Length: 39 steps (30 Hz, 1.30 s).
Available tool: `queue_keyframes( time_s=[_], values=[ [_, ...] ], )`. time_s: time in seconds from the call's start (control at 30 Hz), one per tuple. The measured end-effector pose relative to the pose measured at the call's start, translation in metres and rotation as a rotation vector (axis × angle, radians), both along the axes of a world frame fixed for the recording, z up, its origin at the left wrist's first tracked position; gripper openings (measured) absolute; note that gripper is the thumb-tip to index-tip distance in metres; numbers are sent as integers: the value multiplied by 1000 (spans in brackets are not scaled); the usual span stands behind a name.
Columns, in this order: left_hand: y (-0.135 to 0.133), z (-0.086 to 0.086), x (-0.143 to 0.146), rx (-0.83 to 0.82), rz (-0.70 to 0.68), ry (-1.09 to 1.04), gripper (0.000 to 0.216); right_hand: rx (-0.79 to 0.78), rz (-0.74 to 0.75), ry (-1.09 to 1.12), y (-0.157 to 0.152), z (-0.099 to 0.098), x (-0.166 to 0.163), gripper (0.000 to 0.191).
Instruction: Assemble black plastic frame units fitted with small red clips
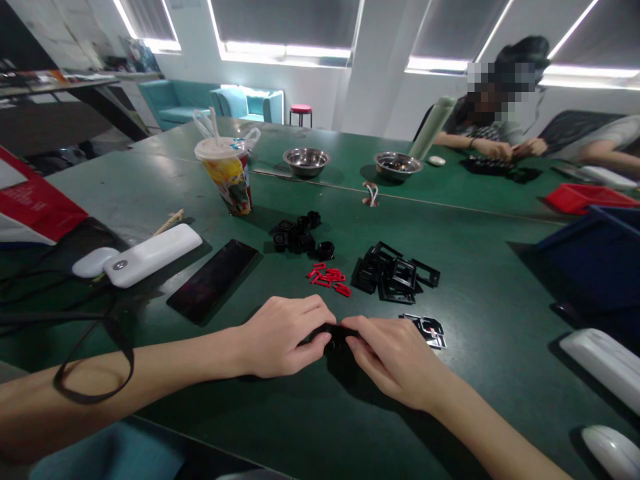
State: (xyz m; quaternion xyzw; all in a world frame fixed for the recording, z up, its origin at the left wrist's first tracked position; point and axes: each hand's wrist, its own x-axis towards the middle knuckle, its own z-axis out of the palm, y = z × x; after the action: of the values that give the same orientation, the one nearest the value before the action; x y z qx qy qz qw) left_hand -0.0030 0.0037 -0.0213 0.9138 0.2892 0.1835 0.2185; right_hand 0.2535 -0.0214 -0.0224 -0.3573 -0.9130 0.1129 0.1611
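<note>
Two bare hands are working over a smooth green tabletop (480, 267), the left hand (290, 337) and the right hand (395, 357) pinching a small black part (336, 339) between thumbs and fingers from opposite sides. Both grips are closing narrowly on the piece, which is sitting between the fingertips near the table's front edge, its finer shape being hidden by the fingers. Just beyond, thin red pieces (327, 277), slim and looped, are lying in a loose scatter. Chunky black blocks (297, 233) are clustering behind them, while angular black frames (395, 270), open and rectangular, are overlapping in a heap to the right. Flat, glossy silver-and-black plates (433, 330) are catching light beside the right hand. A dark, flat phone (213, 280) is resting to the left, and a colourfully printed lidded cup (230, 180) is standing behind it. Farther back, a round, shiny metal bowl (306, 168) is reflecting the room's light.
</note>
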Motion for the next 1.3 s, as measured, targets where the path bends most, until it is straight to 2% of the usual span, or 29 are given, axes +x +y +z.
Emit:
queue_keyframes(
  time_s=[0.43,1.3],
  values=[
    [-1,-1,0,15,9,-4,22,-75,-23,20,0,3,0,21],
    [-1,-2,-1,49,-20,43,26,-64,-5,6,1,3,1,22]
  ],
)
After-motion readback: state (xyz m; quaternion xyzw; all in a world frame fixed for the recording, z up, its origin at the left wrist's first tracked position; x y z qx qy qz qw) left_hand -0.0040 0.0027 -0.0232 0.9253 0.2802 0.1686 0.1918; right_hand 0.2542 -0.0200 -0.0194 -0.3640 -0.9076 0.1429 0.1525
